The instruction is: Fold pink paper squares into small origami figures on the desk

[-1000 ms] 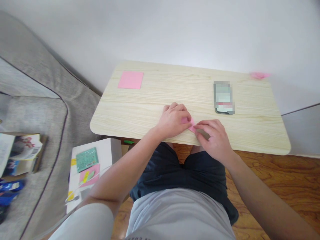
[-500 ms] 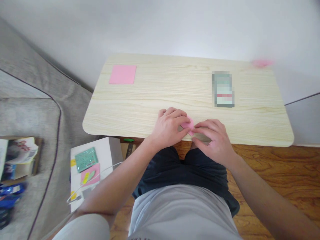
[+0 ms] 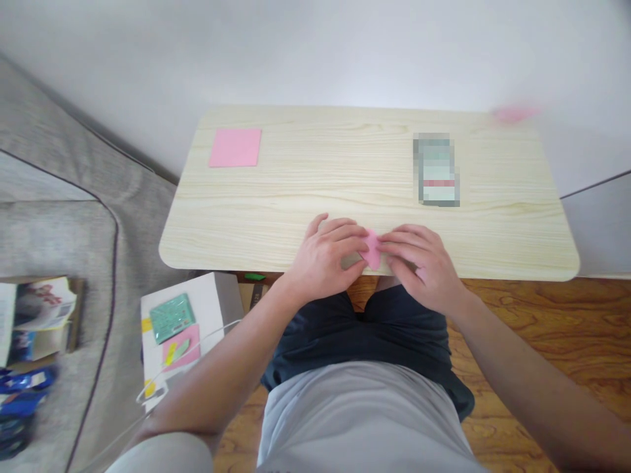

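Near the table's front edge, a small folded pink paper [image 3: 373,251] is held between my two hands. My left hand [image 3: 329,255] grips its left side with the thumb and fingertips. From the right, my right hand [image 3: 420,264] has its fingertips bent against the paper's other side. Fingers cover part of the paper, so its full folded shape is hidden. Farther back on the left of the table lies a flat pink paper square [image 3: 235,148].
The pale wooden table [image 3: 315,184] stands against a white wall. A pixelated phone-like object [image 3: 436,170] lies back right, with a blurred pink thing [image 3: 515,114] at the far right corner. Left below, a white box [image 3: 207,295] carries a green packet [image 3: 172,317].
My fingers have shifted on the pink paper, and more of it now shows between the hands. The right hand has moved slightly left and up. The whole view has shifted a little.
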`<move>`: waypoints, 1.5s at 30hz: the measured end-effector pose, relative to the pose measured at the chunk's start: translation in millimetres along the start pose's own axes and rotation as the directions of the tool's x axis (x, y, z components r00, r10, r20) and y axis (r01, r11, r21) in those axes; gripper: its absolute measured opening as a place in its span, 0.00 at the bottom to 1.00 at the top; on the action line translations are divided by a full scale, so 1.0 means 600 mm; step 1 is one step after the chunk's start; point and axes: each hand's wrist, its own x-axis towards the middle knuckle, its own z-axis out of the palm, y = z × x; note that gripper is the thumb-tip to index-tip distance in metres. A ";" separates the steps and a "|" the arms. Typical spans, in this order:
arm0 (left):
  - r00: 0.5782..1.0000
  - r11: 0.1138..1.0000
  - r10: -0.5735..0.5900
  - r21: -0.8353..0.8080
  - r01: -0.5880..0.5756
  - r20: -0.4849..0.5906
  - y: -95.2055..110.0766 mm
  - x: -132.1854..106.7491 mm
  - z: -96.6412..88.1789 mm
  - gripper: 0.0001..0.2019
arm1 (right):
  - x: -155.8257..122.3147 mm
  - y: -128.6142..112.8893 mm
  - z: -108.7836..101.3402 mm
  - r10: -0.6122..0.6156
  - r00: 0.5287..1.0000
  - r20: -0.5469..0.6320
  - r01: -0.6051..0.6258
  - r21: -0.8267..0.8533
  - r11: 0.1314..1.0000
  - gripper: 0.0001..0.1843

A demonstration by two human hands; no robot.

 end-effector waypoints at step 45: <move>0.985 0.986 -0.165 0.013 0.165 0.046 0.049 -0.007 0.019 0.04 | 0.033 0.029 -0.002 -0.096 0.994 0.044 0.094 0.041 0.995 0.04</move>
